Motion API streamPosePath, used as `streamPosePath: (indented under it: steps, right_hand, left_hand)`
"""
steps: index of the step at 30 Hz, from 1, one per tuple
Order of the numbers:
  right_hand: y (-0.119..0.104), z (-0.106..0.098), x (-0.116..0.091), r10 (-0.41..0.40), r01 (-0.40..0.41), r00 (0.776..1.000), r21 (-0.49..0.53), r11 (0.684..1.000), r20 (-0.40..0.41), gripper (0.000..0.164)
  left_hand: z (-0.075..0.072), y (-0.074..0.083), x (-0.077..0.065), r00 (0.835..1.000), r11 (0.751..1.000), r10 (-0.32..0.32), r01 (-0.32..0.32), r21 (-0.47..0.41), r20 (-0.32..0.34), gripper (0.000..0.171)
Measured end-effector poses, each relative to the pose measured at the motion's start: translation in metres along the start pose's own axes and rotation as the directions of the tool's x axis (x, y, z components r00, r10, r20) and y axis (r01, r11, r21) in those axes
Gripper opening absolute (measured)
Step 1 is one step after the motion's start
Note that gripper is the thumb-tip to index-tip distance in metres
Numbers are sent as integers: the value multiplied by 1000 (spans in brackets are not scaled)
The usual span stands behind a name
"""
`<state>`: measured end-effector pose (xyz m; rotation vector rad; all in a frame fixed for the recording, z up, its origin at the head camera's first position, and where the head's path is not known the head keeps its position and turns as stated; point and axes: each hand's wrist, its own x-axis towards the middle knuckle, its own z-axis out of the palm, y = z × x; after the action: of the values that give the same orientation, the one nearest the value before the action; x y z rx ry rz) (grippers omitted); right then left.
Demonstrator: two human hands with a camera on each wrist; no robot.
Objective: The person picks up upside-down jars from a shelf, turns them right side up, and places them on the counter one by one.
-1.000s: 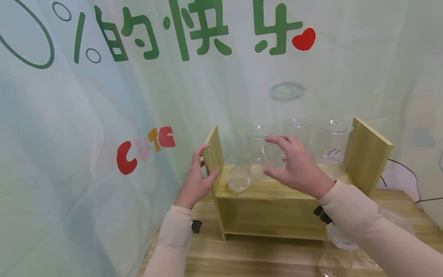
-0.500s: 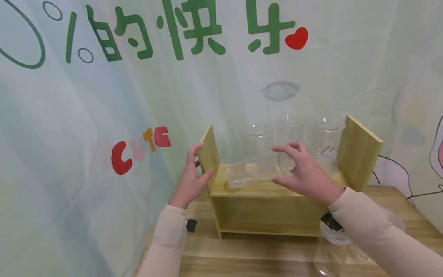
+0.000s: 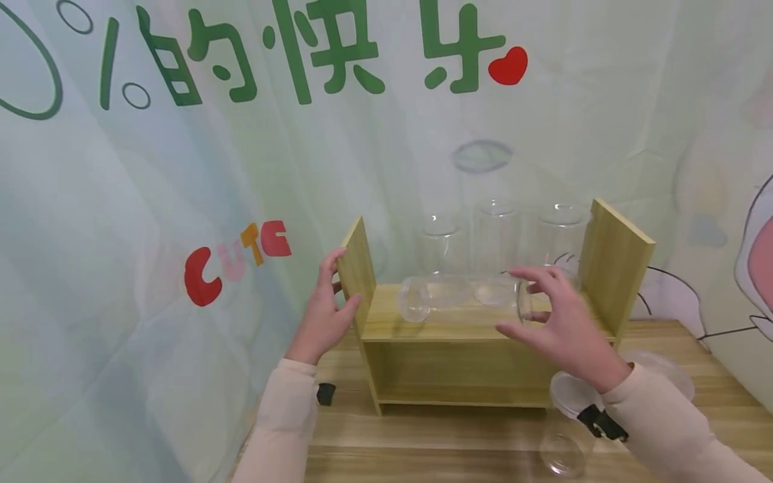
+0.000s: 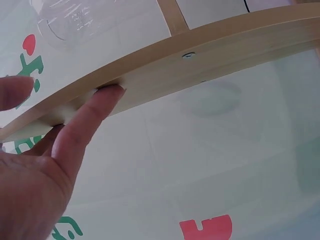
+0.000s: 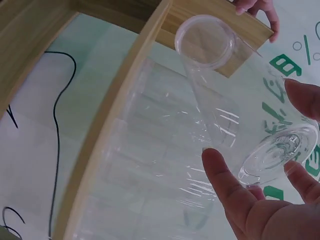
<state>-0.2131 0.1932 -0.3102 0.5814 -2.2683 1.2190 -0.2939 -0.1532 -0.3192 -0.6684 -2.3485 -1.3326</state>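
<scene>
A clear, see-through cylindrical jar point(image 3: 447, 295) lies on its side over the upper board of a small wooden shelf point(image 3: 459, 372), its rim facing left. Around the right end of this jar curve the thumb and fingers of my right hand point(image 3: 561, 318), holding it. The right wrist view shows the jar's base point(image 5: 280, 152) among the fingers. At the shelf's left side panel point(image 3: 356, 268), my left hand point(image 3: 323, 312) grips the upright edge, fingers pressed to its outer face. Whether the jar touches the board cannot be told.
Several clear jars point(image 3: 498, 241) stand upright along the back of the upper board. On the wooden table point(image 3: 447, 446), another clear jar point(image 3: 564, 436) and a clear round piece point(image 3: 658, 369) sit at right. A printed curtain point(image 3: 121, 302) hangs behind.
My right hand has moved right and slightly down with the jar, which has swung from slanting to nearly level. The left hand keeps its place on the panel; the whole view has shifted slightly.
</scene>
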Motion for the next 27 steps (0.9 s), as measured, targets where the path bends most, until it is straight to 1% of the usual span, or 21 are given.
streamPosePath:
  steps: [3,8,12,14,17,20,21,22,23,27]
  right_hand:
    - [6,0,-10,16,-15,999,36,999,-31,73]
    - [12,-1,-23,73,-64,994,110,992,-80,72]
    - [15,3,-34,136,-115,987,206,972,-90,72]
    - [16,7,-39,165,-138,982,255,957,-88,73]
    - [19,11,-45,189,-152,977,295,943,-100,72]
    - [21,13,-50,205,-162,972,302,939,-115,71]
    - [21,13,-52,214,-170,970,300,939,-119,71]
    - [22,13,-54,224,-180,967,303,936,-117,71]
    - [22,13,-56,233,-188,965,306,933,-117,71]
    - [24,16,-65,251,-199,960,323,925,-128,71]
  left_hand:
    - [0,2,-1,1000,1000,-7,7,5,7,76]
    - [1,2,1,1000,1000,-5,5,-29,16,75]
    - [1,2,1,1000,999,-21,21,-48,10,75]
    - [-1,2,0,1000,999,-29,29,-44,2,75]
    - [-1,1,0,1000,999,-31,31,-26,-3,77]
    - [0,2,1,999,999,-32,32,-23,-3,78]
    - [0,3,1,999,999,-40,40,-24,-2,79]
    - [0,9,0,999,999,-48,48,-23,-1,79]
    - [0,9,0,999,999,-49,49,-22,-2,80]
    - [1,9,-4,1000,1000,-19,19,-8,-9,86]
